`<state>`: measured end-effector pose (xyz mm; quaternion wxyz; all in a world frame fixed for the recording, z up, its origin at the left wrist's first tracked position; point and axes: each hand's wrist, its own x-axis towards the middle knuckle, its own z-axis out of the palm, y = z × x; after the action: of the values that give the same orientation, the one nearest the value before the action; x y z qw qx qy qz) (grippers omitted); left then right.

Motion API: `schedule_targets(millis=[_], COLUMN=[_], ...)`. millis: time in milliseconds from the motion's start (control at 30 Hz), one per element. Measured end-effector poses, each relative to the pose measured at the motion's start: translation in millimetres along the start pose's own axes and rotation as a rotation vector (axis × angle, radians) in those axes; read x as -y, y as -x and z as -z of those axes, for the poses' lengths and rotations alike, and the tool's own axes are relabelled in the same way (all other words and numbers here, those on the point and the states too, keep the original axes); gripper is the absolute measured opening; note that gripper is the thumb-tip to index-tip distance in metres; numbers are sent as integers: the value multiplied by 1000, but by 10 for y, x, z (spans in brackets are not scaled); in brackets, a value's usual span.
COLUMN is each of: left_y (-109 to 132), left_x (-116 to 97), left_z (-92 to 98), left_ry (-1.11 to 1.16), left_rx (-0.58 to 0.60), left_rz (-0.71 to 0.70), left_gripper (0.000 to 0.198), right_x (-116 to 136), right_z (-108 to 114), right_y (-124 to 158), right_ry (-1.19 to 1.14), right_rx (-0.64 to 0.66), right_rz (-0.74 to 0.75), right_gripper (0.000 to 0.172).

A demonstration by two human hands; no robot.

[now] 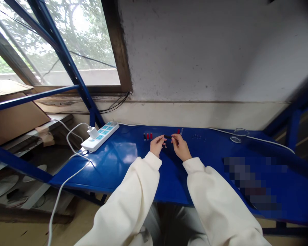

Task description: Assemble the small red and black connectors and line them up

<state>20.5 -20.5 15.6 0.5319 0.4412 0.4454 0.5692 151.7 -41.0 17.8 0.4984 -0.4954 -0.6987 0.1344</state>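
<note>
One grey wall (207,51) spreads above our workplace, and to its left we look through a brown-framed window (92,37) at trees (41,27). Below stretches our blue desk (123,182), with light shining on its left part. Blue metal bars (69,61) slant up at the left, next to shelves (38,194) with a sheet of cardboard (15,118) above them. Our arms lie over the desk in cream sleeves (133,188). On the right, a pixelated patch (248,184) hides something dark that we cannot make out. A white power strip (102,136) sits at the desk's left end, holding a white plug (92,132), with a white cable (56,200) looping beside it. Our left hand (157,145) and right hand (180,146) are close together near the middle of the desk, fingers closed. A round clear dish (235,139) lies near the back edge, farther right. Between our hands is a short black tube (167,136), held level over the desk: the left pinches one end, the right the other. Left of it we see three small tubes (148,136), one black and two red, in a row; just behind the right hand is a small red piece (178,131). Tiny clear pieces (199,137) lie to that hand's right.
</note>
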Motion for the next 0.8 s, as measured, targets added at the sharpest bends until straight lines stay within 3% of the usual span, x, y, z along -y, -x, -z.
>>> schedule_targets(millis=[200, 333, 800], left_y=[32, 46, 40], left_x=[-58, -46, 60], left_z=[-18, -39, -30], left_ry=[-76, -113, -287], left_rx=[-65, -28, 15], left_rz=[-114, -191, -352], left_gripper=[25, 23, 24], right_x=[-28, -47, -113], right_z=[-9, -14, -35], right_y=[-6, -9, 5], right_ry=[40, 51, 184], right_rx=[-12, -42, 100], right_rz=[-30, -76, -75], right_gripper=[31, 35, 59])
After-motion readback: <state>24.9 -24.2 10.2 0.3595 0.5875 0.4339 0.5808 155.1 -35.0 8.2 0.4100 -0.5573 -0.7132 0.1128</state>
